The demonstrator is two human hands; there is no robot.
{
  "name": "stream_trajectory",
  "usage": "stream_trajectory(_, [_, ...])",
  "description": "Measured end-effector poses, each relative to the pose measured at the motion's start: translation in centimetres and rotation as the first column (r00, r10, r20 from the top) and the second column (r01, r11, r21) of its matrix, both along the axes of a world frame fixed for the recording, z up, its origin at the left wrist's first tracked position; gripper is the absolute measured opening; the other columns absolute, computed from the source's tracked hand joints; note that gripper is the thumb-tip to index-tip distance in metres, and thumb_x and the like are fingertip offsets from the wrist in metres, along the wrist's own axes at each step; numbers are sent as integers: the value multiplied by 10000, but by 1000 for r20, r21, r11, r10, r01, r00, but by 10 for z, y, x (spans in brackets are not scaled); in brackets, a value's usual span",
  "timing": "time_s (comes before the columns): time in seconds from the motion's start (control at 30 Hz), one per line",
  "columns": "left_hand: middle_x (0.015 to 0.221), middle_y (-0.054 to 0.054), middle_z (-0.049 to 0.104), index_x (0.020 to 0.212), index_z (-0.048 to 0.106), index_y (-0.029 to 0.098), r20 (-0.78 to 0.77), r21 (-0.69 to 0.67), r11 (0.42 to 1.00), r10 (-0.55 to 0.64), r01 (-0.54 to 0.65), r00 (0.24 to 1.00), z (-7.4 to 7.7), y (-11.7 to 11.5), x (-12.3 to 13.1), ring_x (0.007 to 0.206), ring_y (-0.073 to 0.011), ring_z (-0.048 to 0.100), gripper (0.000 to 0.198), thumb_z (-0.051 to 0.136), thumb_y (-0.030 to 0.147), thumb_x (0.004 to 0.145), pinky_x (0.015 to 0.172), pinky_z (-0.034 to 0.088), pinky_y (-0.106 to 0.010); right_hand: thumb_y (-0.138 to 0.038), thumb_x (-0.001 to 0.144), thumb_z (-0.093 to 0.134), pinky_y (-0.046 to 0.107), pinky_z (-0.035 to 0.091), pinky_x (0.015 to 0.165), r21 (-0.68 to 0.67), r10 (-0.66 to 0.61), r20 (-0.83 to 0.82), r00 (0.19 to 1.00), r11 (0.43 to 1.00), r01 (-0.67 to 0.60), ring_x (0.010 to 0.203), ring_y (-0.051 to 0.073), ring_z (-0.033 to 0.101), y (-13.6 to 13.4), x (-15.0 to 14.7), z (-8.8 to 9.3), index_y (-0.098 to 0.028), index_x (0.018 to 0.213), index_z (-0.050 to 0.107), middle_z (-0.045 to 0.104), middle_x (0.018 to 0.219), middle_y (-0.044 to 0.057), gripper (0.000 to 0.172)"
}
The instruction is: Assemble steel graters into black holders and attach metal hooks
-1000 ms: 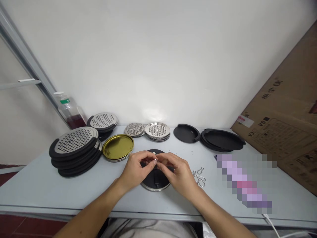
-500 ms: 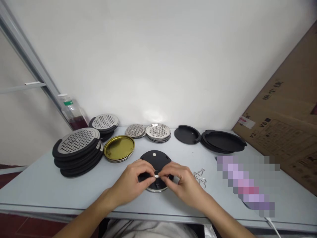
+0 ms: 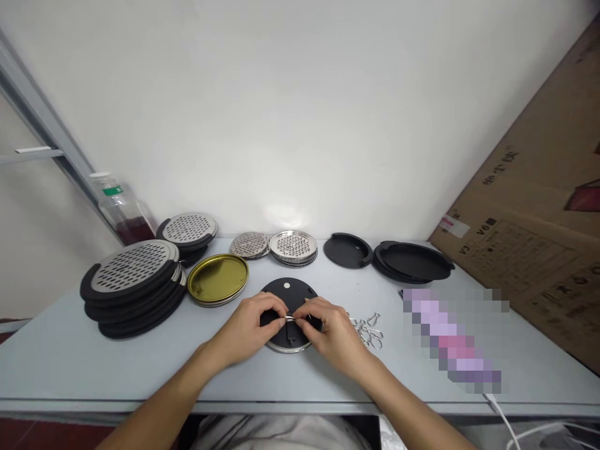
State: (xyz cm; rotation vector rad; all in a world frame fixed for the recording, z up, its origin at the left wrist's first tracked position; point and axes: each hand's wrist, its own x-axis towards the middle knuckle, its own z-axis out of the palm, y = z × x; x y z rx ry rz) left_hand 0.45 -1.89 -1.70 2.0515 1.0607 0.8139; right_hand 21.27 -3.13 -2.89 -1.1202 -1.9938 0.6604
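Small metal piece: pinched between two sets of fingertips, held over the middle of a black disc; partly hidden in the grip.
Left hand: gripping the piece from 9 o'clock, thumb against forefinger.
Right hand: gripping the same piece from 3 o'clock, thumb and fingertips closed together.
Black disc: lying under both hands, marked with a white dot near 12 o'clock and a dark tab towards 6, edged by a metal rim below; too covered to tell whether touched by any finger.
Wire pieces: scattered just beyond the right hand, at 3 o'clock of the disc.
Gold lid: resting at 10 o'clock, atop silver rims.
Grater plates: grouped from 11 to 12 o'clock, near the wall.
Black trays: set out from 1 to 2 o'clock, partly stacked.
Black-rimmed stacks: piled from 9 to 10 o'clock, topped with slotted silver plates.
Jar: standing behind the stacks at 10 o'clock, part-filled dark red.
Purple item: lying farther out at 3 o'clock, pixelated beyond recognition.
Carton: leaning large between 2 and 3 o'clock.
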Motion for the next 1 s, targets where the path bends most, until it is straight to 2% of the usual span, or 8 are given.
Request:
stream_trajectory(0.1, [1065,-27,690,849,683,216,4,32,999,-11,11,1000,-1,-5,-3,1036,-189,631,103,632,127,853,1006,447,-348,-84,889,583,407,474,960,41,51,-45,998,998,-49,850,184,644,-5,0,-3,-223,883,698,710,849,17,181])
stream_trajectory(0.23, [1068,-20,673,831,678,215,-5,107,994,-22,22,1000,-4,-18,-6,1034,-176,627,94,648,126,838,1148,313,-413,-112,891,582,368,513,846,119,174,-90,981,979,-163,822,187,609,-17,6,-6,-217,897,680,665,821,34,144])
stream_trajectory(0.3, [1027,-14,671,827,678,214,-11,153,987,-42,43,999,-5,-21,-6,1000,-167,630,102,652,115,827,1153,305,-412,-100,884,583,376,508,853,140,195,-80,977,973,-183,837,194,600,-19,9,-8,-220,936,681,658,834,41,165])
stream_trajectory(0.4, [981,-10,675,830,674,211,-15,210,976,-61,62,998,-8,-21,-4,974,-161,626,111,651,103,819,1144,319,-403,-81,890,569,387,497,887,138,206,-42,978,970,-199,892,204,603,-19,13,-10,-234,1000,688,667,884,52,223])
stream_trajectory(0.53, [973,-10,681,828,659,205,-10,240,970,-47,48,999,-10,-20,-3,968,-160,620,118,651,89,810,1133,336,-398,-75,890,572,386,503,885,154,212,-36,977,967,-205,905,205,609,-16,13,-12,-230,986,693,672,878,55,218])
stream_trajectory(0.73, [924,3,696,837,649,204,-4,246,967,-62,61,998,-9,-18,-3,912,-146,636,136,636,73,806,1130,346,-403,-72,889,565,335,518,768,161,198,-56,979,969,-187,878,197,613,-16,10,-12,-210,891,679,670,880,61,179])
stream_trajectory(0.83, [893,10,698,819,638,201,-10,245,967,-64,65,998,-9,-17,-3,881,-144,640,146,637,59,790,1112,363,-401,-76,895,561,358,514,821,162,206,-49,977,967,-195,865,192,611,-16,10,-11,-211,923,685,670,872,58,186])
stream_trajectory(1.0, [889,-10,690,855,658,202,-14,252,966,-57,59,998,-9,-19,-4,873,-163,625,143,635,70,803,867,485,-321,-57,891,550,405,491,924,139,222,-47,974,967,-214,887,192,610,-16,11,-11,-230,986,702,674,882,55,249])
